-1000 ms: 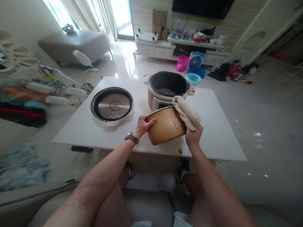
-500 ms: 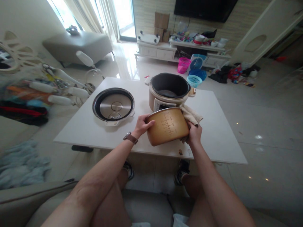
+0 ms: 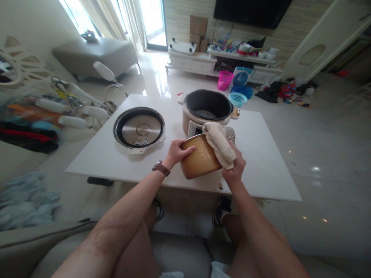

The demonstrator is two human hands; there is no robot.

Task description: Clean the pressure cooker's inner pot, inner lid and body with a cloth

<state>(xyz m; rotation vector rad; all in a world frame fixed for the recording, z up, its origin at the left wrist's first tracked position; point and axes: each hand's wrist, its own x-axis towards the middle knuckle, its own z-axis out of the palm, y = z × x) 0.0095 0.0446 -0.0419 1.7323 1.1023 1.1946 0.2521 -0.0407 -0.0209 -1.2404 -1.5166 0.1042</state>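
Observation:
A golden-brown inner pot (image 3: 198, 159) with level marks is held tilted above the front of the white table (image 3: 95, 154). My left hand (image 3: 177, 153) grips its left side, thumb across the outer wall, a brown-strapped watch on the wrist. My right hand (image 3: 235, 168) is closed on a beige cloth (image 3: 220, 144), which lies over the pot's right side and rim. Behind the pot stands the cooker body (image 3: 188, 116), its dark inside open at the top and its front panel partly covered. To the left, the detached cooker lid (image 3: 142, 129) rests with its metal underside facing up.
A white lamp with several arms (image 3: 95, 112) stands beside the table's left edge. Beyond the table are a light blue basket (image 3: 237, 99) and a pink basket (image 3: 225, 80) on the floor. A sofa (image 3: 179, 251) is beneath me.
My right hand has brought the cloth from the pot's right edge leftward and over its wall, covering part of the level marks. My left hand and the pot have hardly moved.

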